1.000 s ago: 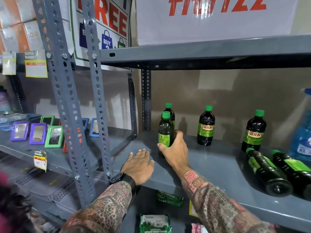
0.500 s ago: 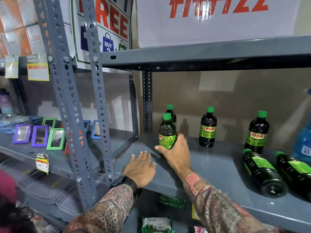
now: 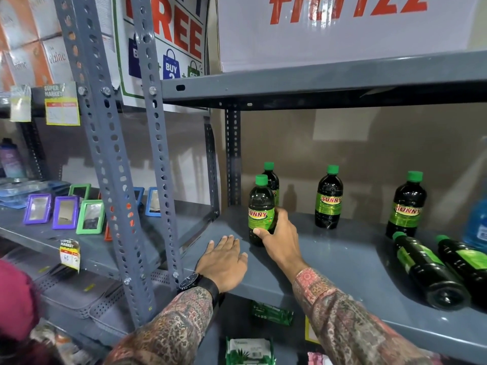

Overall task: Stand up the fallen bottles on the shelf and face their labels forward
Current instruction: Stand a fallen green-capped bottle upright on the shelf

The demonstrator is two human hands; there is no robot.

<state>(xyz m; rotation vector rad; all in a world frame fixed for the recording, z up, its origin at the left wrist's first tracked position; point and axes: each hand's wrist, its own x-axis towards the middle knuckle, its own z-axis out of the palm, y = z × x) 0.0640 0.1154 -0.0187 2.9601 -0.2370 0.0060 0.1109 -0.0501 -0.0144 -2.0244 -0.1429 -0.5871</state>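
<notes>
Dark bottles with green caps and green SUNNY labels stand on the grey shelf (image 3: 329,256). My right hand (image 3: 280,234) grips the lower part of the front left bottle (image 3: 260,206), which is upright with its label facing me. A second bottle (image 3: 272,180) stands right behind it. Two more upright bottles (image 3: 329,197) (image 3: 407,205) show their labels further right. Two fallen bottles (image 3: 427,270) (image 3: 466,262) lie side by side at the right, caps toward the wall. My left hand (image 3: 224,262) rests flat and open on the shelf's front edge.
A blue spray bottle (image 3: 477,227) stands at the far right behind the fallen bottles. Slotted grey uprights (image 3: 110,167) divide this bay from the left shelf with small coloured mirrors (image 3: 66,210). The upper shelf (image 3: 316,83) hangs overhead. Packets lie on the shelf below.
My right hand has turned the front left bottle, so its SUNNY label now faces forward. My left hand has stayed flat on the shelf edge.
</notes>
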